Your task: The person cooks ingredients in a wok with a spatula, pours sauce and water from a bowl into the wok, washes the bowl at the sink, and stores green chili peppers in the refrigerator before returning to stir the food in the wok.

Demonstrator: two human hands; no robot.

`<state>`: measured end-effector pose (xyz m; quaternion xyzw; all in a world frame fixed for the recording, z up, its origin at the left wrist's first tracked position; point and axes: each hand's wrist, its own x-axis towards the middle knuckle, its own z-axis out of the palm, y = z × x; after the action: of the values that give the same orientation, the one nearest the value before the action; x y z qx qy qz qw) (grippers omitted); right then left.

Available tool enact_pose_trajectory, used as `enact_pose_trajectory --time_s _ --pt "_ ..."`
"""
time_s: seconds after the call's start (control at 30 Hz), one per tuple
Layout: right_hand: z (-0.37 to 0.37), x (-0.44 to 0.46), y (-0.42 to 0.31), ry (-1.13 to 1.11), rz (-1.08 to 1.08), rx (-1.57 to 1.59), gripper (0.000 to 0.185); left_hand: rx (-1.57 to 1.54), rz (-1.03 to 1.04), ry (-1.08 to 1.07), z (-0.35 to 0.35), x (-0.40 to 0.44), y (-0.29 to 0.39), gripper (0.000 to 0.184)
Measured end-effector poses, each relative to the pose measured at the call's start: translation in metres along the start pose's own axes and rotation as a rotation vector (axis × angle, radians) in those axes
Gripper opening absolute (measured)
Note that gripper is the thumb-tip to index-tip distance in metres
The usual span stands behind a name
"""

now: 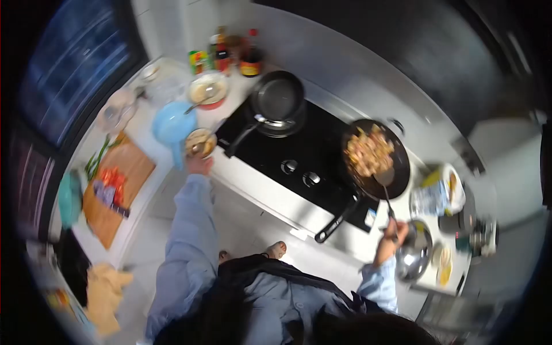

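Observation:
My left hand (199, 165) reaches to the counter's edge and grips the near rim of a small bowl (196, 135) of brownish contents; its fingers are blurred. Beside that bowl lies a light blue pan-shaped vessel (172, 122). My right hand (393, 237) is closed around the handle of a spatula (386, 196). The spatula's blade rests in a dark wok (401, 156), at the lower edge of a heap of cooked, sliced food (369, 150). The wok stands on the right side of the black stove (322, 144), its long handle pointing toward me.
A black frying pan (278, 95) sits on the left burner. Behind are a red-based bowl (209, 91) with a spoon and sauce bottles (250, 62). Left lies a cutting board (133, 164) with chopped red pieces and a knife (120, 211). A metal bowl (415, 253) stands right.

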<state>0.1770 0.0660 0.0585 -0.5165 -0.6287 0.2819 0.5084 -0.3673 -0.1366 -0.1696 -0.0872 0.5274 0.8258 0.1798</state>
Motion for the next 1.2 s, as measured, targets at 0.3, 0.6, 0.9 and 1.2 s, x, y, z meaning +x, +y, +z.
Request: enact_pose_trajectory --time_s 0.3,0.6,0.9,1.2 --pt "0.062 -0.033 -0.035 -0.173 -0.128 -0.364 0.034 1.090 0.211 -0.330 -0.005 -0.015 0.043 0.036" --pt "0.083 -0.048 -0.015 -0.083 -0.176 -0.170 0.047 0.124 -0.349 -0.209 -0.007 -0.144 0.083 0.036" --pt "0.123 -0.220 -0.064 -0.903 -0.409 0.388 0.036 -0.059 -0.300 -0.080 -0.102 -0.268 0.137 0.061" --pt "0.250 -0.413 -0.173 -1.595 -0.849 0.307 0.028 -0.418 0.007 0.138 -0.322 -0.384 0.222 0.061"
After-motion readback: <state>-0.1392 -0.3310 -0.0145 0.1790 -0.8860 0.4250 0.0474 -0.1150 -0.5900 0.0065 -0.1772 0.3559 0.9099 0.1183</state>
